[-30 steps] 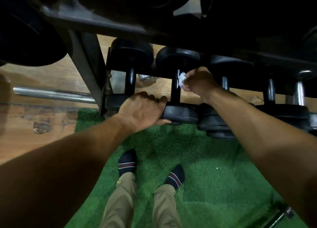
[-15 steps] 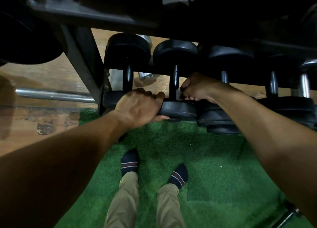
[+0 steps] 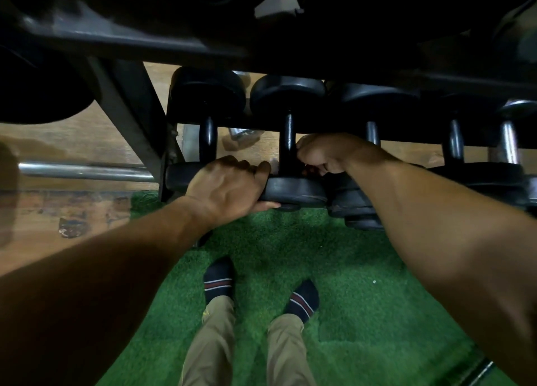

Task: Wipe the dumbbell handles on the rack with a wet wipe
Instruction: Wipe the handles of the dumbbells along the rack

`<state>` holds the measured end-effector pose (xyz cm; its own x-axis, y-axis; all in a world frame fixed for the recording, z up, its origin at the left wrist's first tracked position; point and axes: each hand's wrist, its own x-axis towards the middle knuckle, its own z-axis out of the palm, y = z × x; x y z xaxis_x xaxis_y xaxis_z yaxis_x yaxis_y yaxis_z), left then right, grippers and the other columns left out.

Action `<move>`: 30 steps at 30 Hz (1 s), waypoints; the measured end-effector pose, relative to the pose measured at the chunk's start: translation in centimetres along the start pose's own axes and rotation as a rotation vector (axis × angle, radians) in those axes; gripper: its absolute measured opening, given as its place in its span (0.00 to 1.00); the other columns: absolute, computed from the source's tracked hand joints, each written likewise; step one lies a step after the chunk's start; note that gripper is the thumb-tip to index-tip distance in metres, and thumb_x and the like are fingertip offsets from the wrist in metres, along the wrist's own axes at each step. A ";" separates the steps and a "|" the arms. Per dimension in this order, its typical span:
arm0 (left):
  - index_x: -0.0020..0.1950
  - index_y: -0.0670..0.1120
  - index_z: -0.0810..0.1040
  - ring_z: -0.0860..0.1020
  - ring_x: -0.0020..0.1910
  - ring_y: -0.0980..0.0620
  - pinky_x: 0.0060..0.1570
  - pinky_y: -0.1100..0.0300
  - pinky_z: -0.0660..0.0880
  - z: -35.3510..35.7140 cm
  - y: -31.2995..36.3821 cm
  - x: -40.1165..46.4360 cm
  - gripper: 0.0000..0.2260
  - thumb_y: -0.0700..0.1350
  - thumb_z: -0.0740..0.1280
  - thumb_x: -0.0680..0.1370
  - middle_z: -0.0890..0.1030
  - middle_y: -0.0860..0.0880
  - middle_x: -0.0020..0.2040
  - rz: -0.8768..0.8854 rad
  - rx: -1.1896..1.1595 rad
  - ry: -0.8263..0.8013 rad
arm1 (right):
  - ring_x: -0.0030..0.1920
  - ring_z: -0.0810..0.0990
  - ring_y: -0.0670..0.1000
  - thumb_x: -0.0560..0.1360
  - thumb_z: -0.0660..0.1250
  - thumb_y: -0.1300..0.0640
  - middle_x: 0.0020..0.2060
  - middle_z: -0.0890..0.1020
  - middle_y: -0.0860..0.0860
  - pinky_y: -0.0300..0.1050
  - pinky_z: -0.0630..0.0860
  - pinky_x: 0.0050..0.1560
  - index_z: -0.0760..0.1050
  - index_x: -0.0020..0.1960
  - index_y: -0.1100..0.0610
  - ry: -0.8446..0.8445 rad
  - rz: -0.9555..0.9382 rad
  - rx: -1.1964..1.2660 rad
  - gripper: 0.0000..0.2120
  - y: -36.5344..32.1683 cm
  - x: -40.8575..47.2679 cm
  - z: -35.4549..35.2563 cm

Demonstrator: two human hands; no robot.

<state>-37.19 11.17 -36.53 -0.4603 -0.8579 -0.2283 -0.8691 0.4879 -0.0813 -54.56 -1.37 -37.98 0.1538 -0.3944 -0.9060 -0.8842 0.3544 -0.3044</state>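
Black dumbbells lie in a row on the lowest shelf of the dark rack (image 3: 128, 115). My right hand (image 3: 322, 153) is closed against the near end of the black handle (image 3: 287, 132) of the second dumbbell from the left. The wet wipe is hidden inside that fist. My left hand (image 3: 229, 185) grips the near head (image 3: 293, 193) of the same dumbbell, fingers over its top edge. The leftmost dumbbell handle (image 3: 207, 135) stands free just left of my hands.
More dumbbells with shiny handles (image 3: 507, 144) continue to the right. A steel bar (image 3: 84, 171) lies on the wooden floor at left. Green turf (image 3: 348, 284) lies under my socked feet (image 3: 219, 278). An upper rack shelf (image 3: 145, 41) with heavy weights overhangs close above.
My right hand slid down the handle from its upper part to its near end, and the white wipe went out of sight. My left hand stayed on the dumbbell head.
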 end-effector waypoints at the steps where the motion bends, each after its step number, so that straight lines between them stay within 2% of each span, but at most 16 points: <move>1: 0.68 0.45 0.60 0.82 0.49 0.44 0.44 0.54 0.75 0.1 0.0 0.0 0.34 0.74 0.49 0.79 0.83 0.46 0.53 -0.001 0.002 -0.002 | 0.29 0.72 0.49 0.81 0.57 0.66 0.33 0.77 0.54 0.40 0.65 0.28 0.75 0.46 0.58 0.006 0.005 0.084 0.10 0.1 0.2 0.0; 3: 0.68 0.45 0.63 0.82 0.51 0.43 0.46 0.53 0.77 0.3 -0.1 0.1 0.35 0.74 0.50 0.79 0.82 0.46 0.54 -0.009 0.006 -0.017 | 0.27 0.75 0.49 0.79 0.59 0.67 0.31 0.78 0.53 0.35 0.68 0.23 0.78 0.45 0.57 0.034 -0.003 0.343 0.11 0.4 1.1 -0.1; 5: 0.69 0.45 0.65 0.81 0.52 0.43 0.47 0.52 0.76 0.4 -0.1 0.2 0.35 0.74 0.49 0.78 0.82 0.46 0.55 -0.016 0.015 -0.035 | 0.27 0.76 0.45 0.78 0.61 0.67 0.29 0.79 0.48 0.33 0.69 0.24 0.80 0.44 0.54 0.083 -0.026 0.563 0.13 0.6 1.9 -0.3; 8: 0.68 0.45 0.66 0.81 0.52 0.43 0.48 0.52 0.76 0.5 0.0 0.2 0.36 0.74 0.48 0.78 0.82 0.45 0.55 -0.012 0.014 -0.032 | 0.31 0.74 0.43 0.75 0.71 0.58 0.36 0.80 0.45 0.36 0.69 0.30 0.83 0.49 0.53 0.141 -0.049 0.773 0.05 0.5 3.4 -0.1; 9: 0.68 0.45 0.66 0.81 0.52 0.42 0.48 0.52 0.76 0.7 -0.1 0.2 0.35 0.74 0.49 0.78 0.82 0.45 0.55 -0.012 0.004 -0.035 | 0.31 0.74 0.44 0.74 0.73 0.58 0.36 0.80 0.46 0.36 0.69 0.30 0.82 0.50 0.53 0.183 -0.037 0.848 0.06 0.3 3.9 0.2; 11: 0.68 0.45 0.65 0.81 0.52 0.42 0.49 0.51 0.77 1.0 -0.2 0.3 0.36 0.74 0.49 0.78 0.82 0.44 0.55 -0.016 -0.007 -0.034 | 0.31 0.73 0.46 0.76 0.67 0.64 0.37 0.79 0.51 0.37 0.71 0.30 0.80 0.49 0.57 0.289 -0.019 1.015 0.05 0.0 4.4 0.6; 12: 0.68 0.45 0.65 0.81 0.52 0.41 0.50 0.50 0.77 1.1 -0.2 0.4 0.36 0.74 0.49 0.78 0.82 0.44 0.55 -0.017 -0.012 -0.036 | 0.31 0.73 0.48 0.77 0.64 0.66 0.36 0.78 0.53 0.39 0.71 0.32 0.78 0.45 0.57 0.352 -0.049 1.026 0.07 0.1 4.6 0.7; 13: 0.67 0.45 0.64 0.81 0.52 0.41 0.50 0.50 0.77 1.1 -0.2 0.4 0.36 0.74 0.48 0.77 0.82 0.44 0.55 -0.017 -0.020 -0.040 | 0.32 0.75 0.49 0.77 0.63 0.67 0.34 0.77 0.53 0.41 0.72 0.33 0.76 0.40 0.56 0.444 -0.117 0.971 0.10 0.3 4.5 0.9; 15: 0.67 0.44 0.64 0.81 0.51 0.41 0.49 0.49 0.77 1.2 -0.2 0.4 0.36 0.74 0.48 0.77 0.82 0.43 0.54 -0.012 -0.035 -0.043 | 0.35 0.80 0.50 0.72 0.64 0.64 0.32 0.81 0.51 0.44 0.75 0.36 0.79 0.36 0.53 0.675 -0.298 0.714 0.10 0.8 3.6 1.4; 17: 0.67 0.44 0.65 0.81 0.50 0.41 0.48 0.50 0.77 1.2 -0.3 0.4 0.36 0.73 0.48 0.78 0.82 0.43 0.54 -0.006 -0.034 -0.038 | 0.41 0.83 0.49 0.71 0.66 0.59 0.38 0.85 0.48 0.44 0.78 0.42 0.84 0.42 0.51 0.859 -0.462 0.366 0.08 1.2 2.3 1.8; 18: 0.67 0.44 0.66 0.81 0.49 0.41 0.47 0.50 0.77 1.2 -0.3 0.3 0.36 0.73 0.48 0.78 0.82 0.44 0.53 -0.006 -0.024 -0.040 | 0.45 0.84 0.48 0.74 0.67 0.56 0.42 0.86 0.47 0.44 0.78 0.44 0.84 0.46 0.51 0.896 -0.537 0.175 0.07 1.0 1.6 1.8; 20: 0.67 0.44 0.65 0.81 0.49 0.42 0.45 0.51 0.76 1.1 -0.3 0.3 0.36 0.73 0.46 0.78 0.83 0.45 0.52 -0.007 -0.001 -0.045 | 0.49 0.83 0.51 0.77 0.65 0.54 0.49 0.85 0.47 0.46 0.78 0.46 0.82 0.54 0.49 0.941 -0.633 -0.272 0.09 0.6 0.6 1.6; 22: 0.68 0.45 0.65 0.81 0.49 0.43 0.45 0.51 0.75 1.0 -0.2 0.3 0.36 0.74 0.47 0.78 0.83 0.46 0.52 -0.009 0.006 -0.042 | 0.47 0.83 0.56 0.77 0.64 0.56 0.50 0.83 0.49 0.47 0.77 0.43 0.80 0.58 0.49 0.964 -0.693 -0.648 0.12 0.1 0.5 1.3; 24: 0.68 0.45 0.66 0.81 0.50 0.43 0.46 0.52 0.75 0.9 -0.1 0.3 0.36 0.74 0.48 0.78 0.83 0.46 0.52 -0.009 0.002 -0.049 | 0.41 0.82 0.57 0.73 0.67 0.60 0.45 0.81 0.50 0.47 0.74 0.40 0.81 0.52 0.52 0.996 -0.700 -0.877 0.10 -0.8 0.7 1.0; 26: 0.66 0.45 0.67 0.81 0.49 0.43 0.46 0.52 0.75 0.9 -0.1 0.3 0.35 0.74 0.50 0.78 0.83 0.46 0.52 -0.019 0.002 -0.036 | 0.35 0.81 0.57 0.70 0.66 0.62 0.40 0.80 0.51 0.47 0.72 0.38 0.81 0.42 0.53 0.943 -0.701 -1.072 0.07 -2.0 0.8 0.9; 30: 0.65 0.45 0.67 0.81 0.48 0.42 0.46 0.51 0.76 1.0 -0.2 0.3 0.34 0.74 0.51 0.78 0.83 0.45 0.52 -0.025 -0.022 -0.032 | 0.31 0.78 0.56 0.72 0.66 0.61 0.38 0.80 0.50 0.45 0.62 0.33 0.80 0.37 0.54 0.801 -0.727 -1.350 0.07 -3.1 1.7 0.4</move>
<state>-36.96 10.94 -37.56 -0.4328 -0.8639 -0.2576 -0.8841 0.4626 -0.0660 -51.34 -2.84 -38.70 0.7867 -0.5771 -0.2191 -0.5198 -0.8108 0.2690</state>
